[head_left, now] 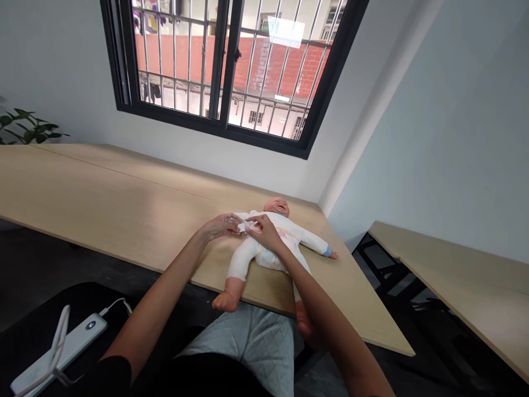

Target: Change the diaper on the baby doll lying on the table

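A baby doll (278, 206) lies on its back on the wooden table, its legs over the near edge. It wears a white baby garment (289, 229) with a blue cuff at the wrist of the outstretched arm. Something white like a diaper (268, 259) shows at its hips. At the doll's left side as I see it, my left hand (221, 226) is closed on a small white piece of the garment. My right hand (266, 234) rests over the doll's belly, fingers pinched on the same white cloth. Its exact shape between my fingertips is too small to make out.
The wooden table (103, 187) runs along the wall under a barred window (225, 82). Another table (463, 264) stands to the right. A white power bank (60, 350) with a cable lies at lower left, on a black surface. A plant (31, 127) stands far left.
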`<state>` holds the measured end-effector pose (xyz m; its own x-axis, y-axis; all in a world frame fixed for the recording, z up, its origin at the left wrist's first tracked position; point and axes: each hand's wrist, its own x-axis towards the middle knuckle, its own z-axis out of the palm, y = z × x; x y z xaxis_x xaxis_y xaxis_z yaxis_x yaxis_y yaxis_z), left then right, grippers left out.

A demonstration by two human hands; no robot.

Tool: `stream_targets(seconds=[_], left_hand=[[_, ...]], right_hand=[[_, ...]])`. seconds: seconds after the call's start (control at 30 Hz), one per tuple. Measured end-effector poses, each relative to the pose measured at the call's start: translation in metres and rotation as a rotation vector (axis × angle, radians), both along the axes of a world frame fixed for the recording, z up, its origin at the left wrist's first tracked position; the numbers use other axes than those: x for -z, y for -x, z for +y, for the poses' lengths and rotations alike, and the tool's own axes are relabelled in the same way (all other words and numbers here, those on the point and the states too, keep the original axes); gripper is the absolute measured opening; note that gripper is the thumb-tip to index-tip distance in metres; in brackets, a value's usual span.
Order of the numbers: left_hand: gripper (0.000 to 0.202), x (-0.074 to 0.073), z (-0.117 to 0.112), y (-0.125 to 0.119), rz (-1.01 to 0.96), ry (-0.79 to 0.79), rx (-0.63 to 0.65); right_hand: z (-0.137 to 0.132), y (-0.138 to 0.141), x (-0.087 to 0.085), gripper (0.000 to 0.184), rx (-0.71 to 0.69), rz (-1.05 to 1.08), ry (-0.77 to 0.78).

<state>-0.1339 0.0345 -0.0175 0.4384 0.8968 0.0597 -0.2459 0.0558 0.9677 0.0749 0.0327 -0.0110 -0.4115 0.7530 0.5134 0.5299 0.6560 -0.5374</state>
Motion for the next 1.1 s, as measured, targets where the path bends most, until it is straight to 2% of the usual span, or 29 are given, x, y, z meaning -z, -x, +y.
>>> stream_targets(seconds=[0.1,0.23,0.37,0.43,0.53,0.6,0.73,0.9,1.0,1.1], left_hand=[[0.041,-0.003,-0.002,-0.002,-0.021,-0.003,0.001],[0.046,-0.004,-0.005,-0.006,-0.030,0.021,0.007],[0.045,0.001,-0.003,-0.009,-0.029,-0.037,-0.039],[0.039,0.007,0.001,-0.010,0.090,-0.137,-0.158],[0.031,0.016,0.009,-0.010,0.510,-0.313,-0.388],[0.029,0.021,0.012,-0.009,0.708,-0.365,-0.426],[0.015,0.023,0.009,-0.006,0.841,-0.396,-0.425],[0.005,0.012,0.002,-0.007,0.915,-0.463,-0.514],[0.005,0.006,0.002,-0.010,0.956,-0.623,-0.574],[0.016,0.003,0.000,-0.014,0.980,-0.816,-0.640]], right_hand=[[-0.005,-0.001,-0.004,0.029,-0.042,-0.015,-0.004],[-0.006,0.001,-0.007,0.022,-0.061,-0.038,0.052],[-0.004,0.002,-0.004,0.019,-0.051,-0.026,0.117],[-0.004,0.002,-0.003,0.017,-0.028,-0.042,0.126],[-0.005,0.002,-0.004,0.015,-0.005,-0.080,0.116],[-0.005,0.001,-0.005,0.014,0.004,-0.102,0.099],[-0.006,0.001,-0.004,0.014,0.009,-0.129,0.078],[-0.004,0.000,-0.002,0.016,-0.005,-0.110,0.065],[-0.004,0.000,-0.002,0.019,0.010,-0.128,0.033],[-0.003,0.000,-0.002,0.022,0.054,-0.173,0.020]])
